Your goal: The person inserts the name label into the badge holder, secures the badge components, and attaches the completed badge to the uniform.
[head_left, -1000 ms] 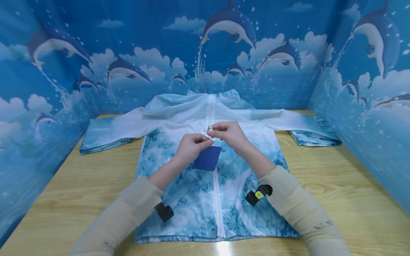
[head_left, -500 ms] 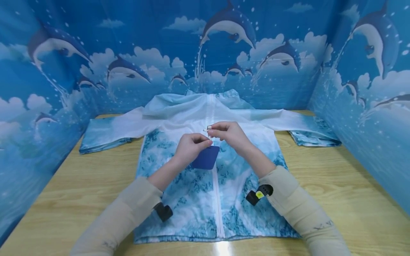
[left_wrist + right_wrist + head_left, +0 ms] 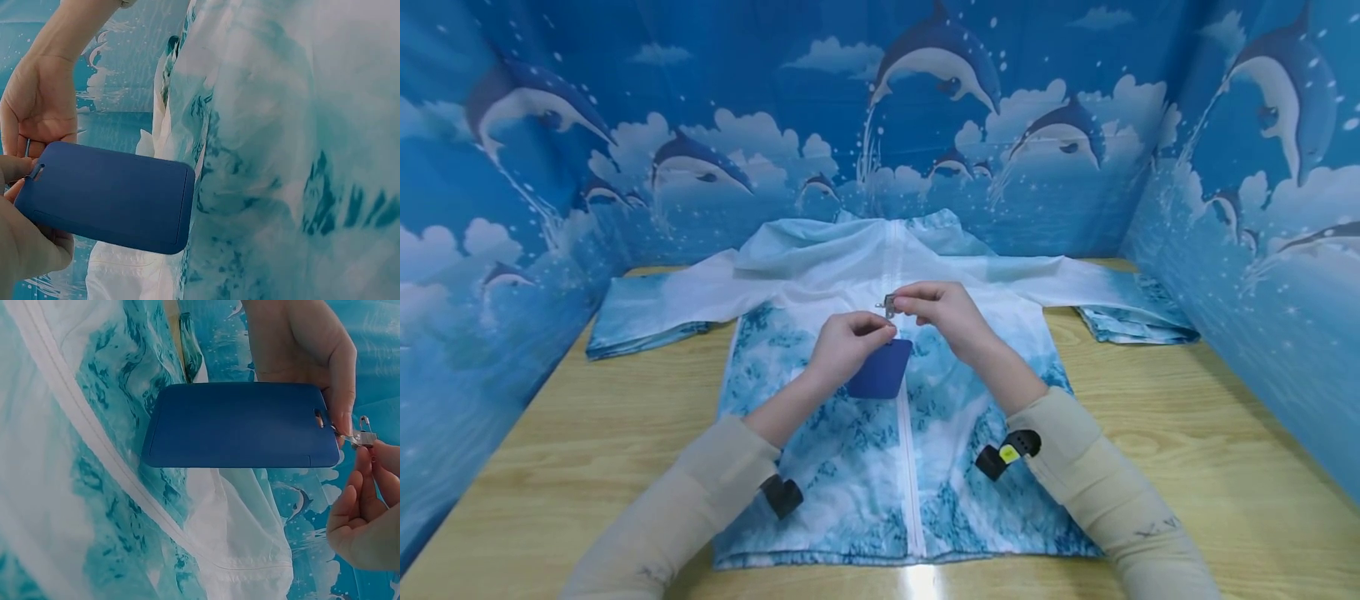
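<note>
A blue badge holder [image 3: 880, 370] hangs from my left hand [image 3: 844, 348], whose thumb and finger pinch it at the slotted end. In the right wrist view that slot in the badge holder [image 3: 237, 428] is plain, with a small strap leading from it. My right hand [image 3: 947, 321] pinches a small metal clip [image 3: 890, 306] just above the left fingertips. Beside my right fingers [image 3: 359, 500], the clip [image 3: 367, 437] shows a looped wire end. In the left wrist view the left hand [image 3: 22, 244] partly hides the strap.
A blue-and-white zip jacket [image 3: 820, 442] lies spread on the wooden table [image 3: 1150, 417] beneath both hands, its sleeves stretched out sideways. Dolphin-print curtains [image 3: 760, 100] stand around the back and sides. Black wrist cameras [image 3: 784, 497] sit at both cuffs.
The metal clip has turned in my right fingers and shows a darker, broader side. My right hand has shifted slightly. My left hand and the badge holder have barely moved.
</note>
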The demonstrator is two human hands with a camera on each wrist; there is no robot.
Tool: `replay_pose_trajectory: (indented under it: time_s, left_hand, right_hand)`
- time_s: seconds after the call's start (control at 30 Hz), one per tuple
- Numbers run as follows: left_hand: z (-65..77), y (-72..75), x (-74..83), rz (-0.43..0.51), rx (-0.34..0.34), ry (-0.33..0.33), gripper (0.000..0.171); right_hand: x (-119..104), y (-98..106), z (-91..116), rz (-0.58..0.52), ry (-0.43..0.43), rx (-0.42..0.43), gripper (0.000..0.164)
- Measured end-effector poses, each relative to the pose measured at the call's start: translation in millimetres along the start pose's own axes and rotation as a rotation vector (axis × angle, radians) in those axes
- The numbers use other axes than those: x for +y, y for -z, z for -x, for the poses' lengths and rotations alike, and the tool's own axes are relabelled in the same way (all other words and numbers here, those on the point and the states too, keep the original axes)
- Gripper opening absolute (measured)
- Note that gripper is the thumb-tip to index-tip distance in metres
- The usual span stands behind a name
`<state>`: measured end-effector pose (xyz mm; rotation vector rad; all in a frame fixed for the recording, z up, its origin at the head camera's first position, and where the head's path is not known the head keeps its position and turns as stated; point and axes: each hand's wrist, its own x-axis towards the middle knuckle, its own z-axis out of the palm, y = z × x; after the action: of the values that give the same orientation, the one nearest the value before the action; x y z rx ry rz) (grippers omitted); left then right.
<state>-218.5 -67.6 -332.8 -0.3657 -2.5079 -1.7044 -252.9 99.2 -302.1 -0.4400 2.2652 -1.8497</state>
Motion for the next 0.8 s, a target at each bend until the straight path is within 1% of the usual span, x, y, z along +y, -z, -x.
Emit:
replay_pose_trajectory:
  time_s: [0.13, 0.27, 0.43, 0.53, 0.63, 0.7, 0.8]
  left_hand:
    - [0.7, 2.3, -0.3, 0.035, -0.083, -0.006, 0.026]
    - [1.9, 5.8, -2.1, 0.109, -0.171, -0.027, 0.029]
    - [1.2, 10.3, -5.7, 0.182, -0.256, -0.055, 0.029]
    - [-0.6, 12.6, -5.8, 0.212, -0.278, -0.049, 0.028]
    - [-2.2, 14.1, -5.6, 0.223, -0.280, -0.042, 0.027]
    - [-2.8, 14.4, -5.4, 0.217, -0.274, -0.029, 0.026]
    - [-2.7, 13.8, -5.0, 0.183, -0.253, -0.001, 0.024]
  right_hand:
    - [-1.4, -1.0, 0.1, -0.064, -0.020, -0.014, 0.026]
    - [-5.0, -1.5, 2.1, -0.126, -0.046, -0.028, 0.025]
    - [-10.0, -0.3, 4.8, -0.212, -0.048, -0.049, 0.013]
    - [-11.9, 1.5, 5.7, -0.253, -0.037, -0.074, 0.020]
    - [-12.4, 3.4, 5.9, -0.279, -0.025, -0.113, 0.026]
    - [-11.9, 4.5, 5.7, -0.287, -0.019, -0.137, 0.028]
    - [-11.2, 5.5, 5.8, -0.295, -0.016, -0.166, 0.028]
